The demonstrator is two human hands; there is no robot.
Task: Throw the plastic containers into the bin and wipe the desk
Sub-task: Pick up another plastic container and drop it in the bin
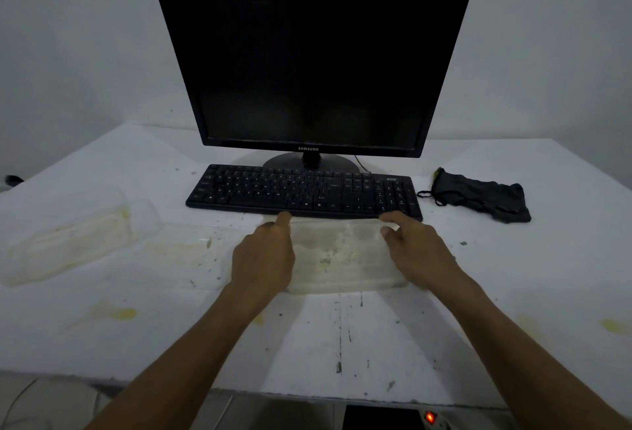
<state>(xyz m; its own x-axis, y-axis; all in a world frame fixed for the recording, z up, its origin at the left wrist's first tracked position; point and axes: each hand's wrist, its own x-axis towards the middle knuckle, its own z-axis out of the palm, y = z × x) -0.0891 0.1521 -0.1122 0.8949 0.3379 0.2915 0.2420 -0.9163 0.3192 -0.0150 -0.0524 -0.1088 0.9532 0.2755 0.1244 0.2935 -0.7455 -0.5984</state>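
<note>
A clear, food-stained plastic container (342, 255) lies on the white desk (342, 337) just in front of the keyboard. My left hand (263, 255) grips its left side and my right hand (417, 252) grips its right side, fingers curled over the rim. A second clear plastic container (68, 241) with yellowish residue lies open at the left of the desk. A dark grey cloth (485, 197) lies crumpled at the right, beside the keyboard. No bin is in view.
A black keyboard (304, 190) and a black monitor (311, 67) stand at the back centre. Yellow stains (123, 313) and dark specks mark the desk top. A power strip with a lit red switch (431, 417) sits below the near edge.
</note>
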